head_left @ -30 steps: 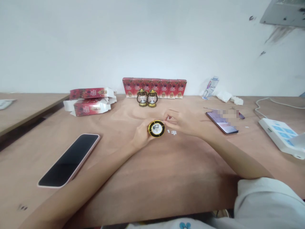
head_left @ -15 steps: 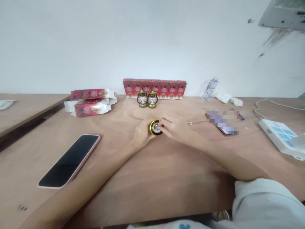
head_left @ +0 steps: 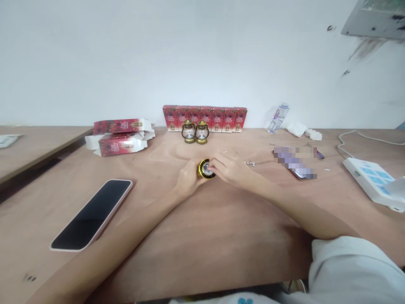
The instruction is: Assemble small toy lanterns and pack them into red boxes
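Left hand [head_left: 187, 180] is wrapping around a small lantern [head_left: 205, 169], holding it tipped on its side mid-table, round base facing the camera. Base is showing a gold rim, a black ring and a pale centre. Right hand [head_left: 230, 169] is bunching its fingertips narrowly against that centre; cannot tell if they are pinching anything.

Table [head_left: 202, 236] is running wide, brown and grainy like plywood, and a second table [head_left: 34, 145] is sitting apart at the far left. A glossy black phone in a pink case [head_left: 93, 213] is lying flat near the left forearm. Flattened red cartons [head_left: 122, 136] are stacking up behind it. A row of upright red boxes [head_left: 205, 117] is leaning on the plain white wall [head_left: 158, 55], with two standing lanterns [head_left: 195, 131] just in front. Tiny pale bits [head_left: 251, 163] are lying beside the right hand. A white power strip [head_left: 371, 181] with its cable is sitting far right.
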Demonstrator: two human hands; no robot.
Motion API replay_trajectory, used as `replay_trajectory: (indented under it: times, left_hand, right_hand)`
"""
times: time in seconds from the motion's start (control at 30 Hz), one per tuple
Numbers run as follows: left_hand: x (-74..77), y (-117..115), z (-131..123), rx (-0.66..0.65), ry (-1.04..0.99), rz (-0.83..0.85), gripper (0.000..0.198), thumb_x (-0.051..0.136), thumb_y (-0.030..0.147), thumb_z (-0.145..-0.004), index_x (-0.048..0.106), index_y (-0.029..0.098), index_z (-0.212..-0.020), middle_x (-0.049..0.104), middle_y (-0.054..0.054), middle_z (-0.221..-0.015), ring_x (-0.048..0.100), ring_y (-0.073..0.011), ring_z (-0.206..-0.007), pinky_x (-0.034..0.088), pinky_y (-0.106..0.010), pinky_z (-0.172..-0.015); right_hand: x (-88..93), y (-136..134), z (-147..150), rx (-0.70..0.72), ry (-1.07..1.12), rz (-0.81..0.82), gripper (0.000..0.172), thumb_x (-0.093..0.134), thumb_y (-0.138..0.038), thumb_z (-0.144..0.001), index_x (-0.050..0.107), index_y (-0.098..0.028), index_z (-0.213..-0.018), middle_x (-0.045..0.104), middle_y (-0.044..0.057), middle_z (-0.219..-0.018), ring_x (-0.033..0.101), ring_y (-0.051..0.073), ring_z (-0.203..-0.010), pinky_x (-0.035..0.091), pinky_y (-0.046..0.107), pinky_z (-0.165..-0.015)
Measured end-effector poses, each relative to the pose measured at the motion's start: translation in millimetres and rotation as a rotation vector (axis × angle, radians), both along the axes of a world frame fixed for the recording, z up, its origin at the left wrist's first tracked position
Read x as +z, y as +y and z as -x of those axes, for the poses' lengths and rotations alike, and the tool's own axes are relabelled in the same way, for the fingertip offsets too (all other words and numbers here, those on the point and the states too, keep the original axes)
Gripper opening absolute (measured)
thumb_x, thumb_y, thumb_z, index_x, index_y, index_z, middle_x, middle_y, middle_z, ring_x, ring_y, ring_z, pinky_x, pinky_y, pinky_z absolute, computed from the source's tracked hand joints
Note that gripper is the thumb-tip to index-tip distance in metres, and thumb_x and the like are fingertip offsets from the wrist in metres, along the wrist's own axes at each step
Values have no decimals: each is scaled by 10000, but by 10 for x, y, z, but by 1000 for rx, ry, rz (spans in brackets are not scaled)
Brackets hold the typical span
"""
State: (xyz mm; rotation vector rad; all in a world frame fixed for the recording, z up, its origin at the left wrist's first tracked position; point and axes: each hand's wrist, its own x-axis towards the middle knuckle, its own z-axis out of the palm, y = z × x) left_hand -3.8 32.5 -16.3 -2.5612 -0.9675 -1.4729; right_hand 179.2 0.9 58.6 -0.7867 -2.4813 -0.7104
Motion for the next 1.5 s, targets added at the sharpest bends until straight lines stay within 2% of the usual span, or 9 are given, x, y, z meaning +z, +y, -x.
replay_trajectory:
  times: [0.23,0.5,0.73,0.87,0.93,1.03,1.2,1.37,1.5]
  left_hand:
    - [-10,13,0,20,-1,27,429,570,481,-819,471,223,-1146,639,-67,-963,654,-218,-855,546,-345,-708]
    - [-36,23,-2,33,-35,61,479,599,490,-798,453,203,-1153,641,-76,-1025,657,-228,-898,551,-353,-737]
    - [-47,56,24,107,-1,33,466,583,490,-809,461,181,-1136,654,-67,-954,656,-215,-815,533,-320,-655]
    - [16,160,126,136,115,-20,403,604,403,-808,508,178,-1129,651,-92,-1003,628,-240,-912,517,-358,-749]
    - [55,217,181,156,220,-58,373,606,335,-806,527,181,-1136,646,-104,-1051,603,-259,-985,496,-381,-816]
    - [93,265,215,215,358,-99,319,587,238,-796,566,194,-1111,651,-108,-1063,590,-277,-1002,471,-402,-842]
    - [118,250,161,212,461,-167,261,469,163,-846,606,225,-1059,656,-109,-1071,588,-270,-1029,442,-440,-889]
    - [132,208,114,201,489,-242,293,414,140,-883,613,259,-1063,648,-83,-1115,582,-240,-1085,425,-448,-955]
    - [124,201,136,217,420,-222,294,447,160,-880,602,275,-1103,624,-81,-1170,564,-246,-1120,380,-489,-1006]
  right_hand:
    - [-39,25,21,-50,1,78,324,306,-199,-965,602,-109,-870,609,123,-862,546,199,-763,366,323,-677]
    - [6,67,-45,45,133,171,254,349,-227,-960,558,-139,-845,595,97,-888,537,159,-731,394,281,-660]
    - [-50,153,-95,141,422,392,175,387,-292,-944,498,-175,-876,569,67,-887,538,156,-783,428,300,-750]
    - [-138,248,-149,17,633,616,148,370,-300,-933,456,-186,-891,558,30,-816,539,146,-766,431,290,-735]
    - [-224,294,-157,-34,639,735,116,381,-271,-912,449,-187,-870,550,11,-776,535,133,-718,431,275,-699]
    - [-382,337,-130,-50,575,820,32,448,-201,-849,471,-180,-852,565,4,-758,535,123,-680,430,259,-671]
    - [-560,323,-40,-73,486,804,188,473,-118,-820,545,-146,-992,635,48,-829,587,141,-740,447,271,-733]
    - [-620,300,7,-115,406,724,172,475,-68,-825,628,-130,-875,664,82,-862,593,155,-764,442,281,-738]
    - [-691,315,1,-61,522,633,162,501,-78,-822,642,-154,-841,675,62,-836,609,160,-750,468,289,-713]
